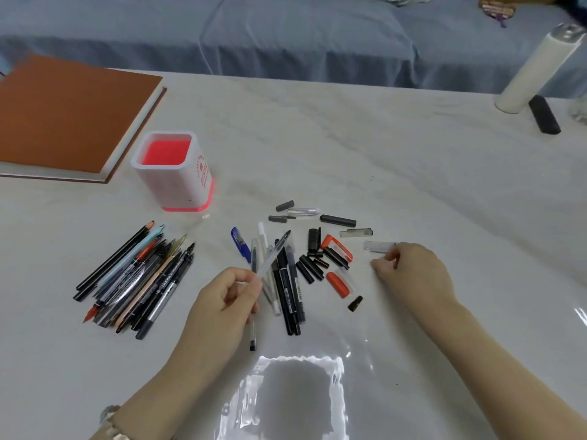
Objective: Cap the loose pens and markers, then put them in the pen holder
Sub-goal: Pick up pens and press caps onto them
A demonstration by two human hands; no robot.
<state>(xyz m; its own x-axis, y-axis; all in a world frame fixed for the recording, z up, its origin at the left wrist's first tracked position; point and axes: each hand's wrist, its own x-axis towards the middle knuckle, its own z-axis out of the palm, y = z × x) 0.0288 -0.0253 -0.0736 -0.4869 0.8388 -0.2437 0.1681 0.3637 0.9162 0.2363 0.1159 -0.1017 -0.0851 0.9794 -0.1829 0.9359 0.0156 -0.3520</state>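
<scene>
The left hand [222, 300] is pinching a clear pen [273, 255] between thumb and fingers, its tip angling up and away. The right hand [413, 274] is curling its fingers just beside a clear cap [378, 246]; whether it is gripping anything cannot be told. Loose caps [317, 258] are lying between the hands. The pen holder [173, 173] is standing upright farther left.
</scene>
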